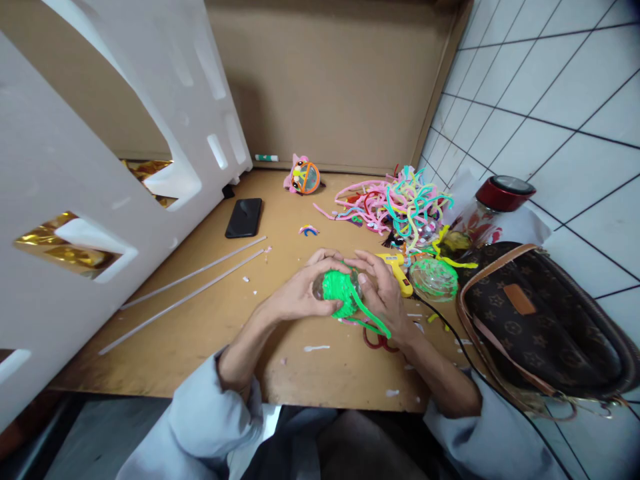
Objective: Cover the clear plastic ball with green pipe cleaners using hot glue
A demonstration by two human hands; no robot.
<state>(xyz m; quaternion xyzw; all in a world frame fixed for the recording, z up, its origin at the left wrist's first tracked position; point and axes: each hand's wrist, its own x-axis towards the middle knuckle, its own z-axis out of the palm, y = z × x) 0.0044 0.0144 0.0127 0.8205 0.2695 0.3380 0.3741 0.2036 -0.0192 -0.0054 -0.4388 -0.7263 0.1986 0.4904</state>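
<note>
A: Main item?
B: Clear rounded piece wrapped in green fuzzy strand [338,292], held up between both hands above the near part of the desk [295,380].

A: Grip?
B: Left hand [306,287] curls round its left side, thumb low on the front. Right hand [384,290] cups the right side, fingers bent, thumb near the green. Both half closed on it. Loose green ends [374,320] trail in front of the right palm.

A: Close by?
B: Red-handled scissors [372,340] below, partly hidden. Yellow glue gun [400,273] just past the right hand, next to a clear round piece with green lines [434,280].

A: Farther out?
B: Heap of coloured fuzzy stems [400,203] behind, red-lidded bottle [505,193] and brown handbag [540,327] to the right. Black phone [244,218] and two thin white sticks [200,271] left.
</note>
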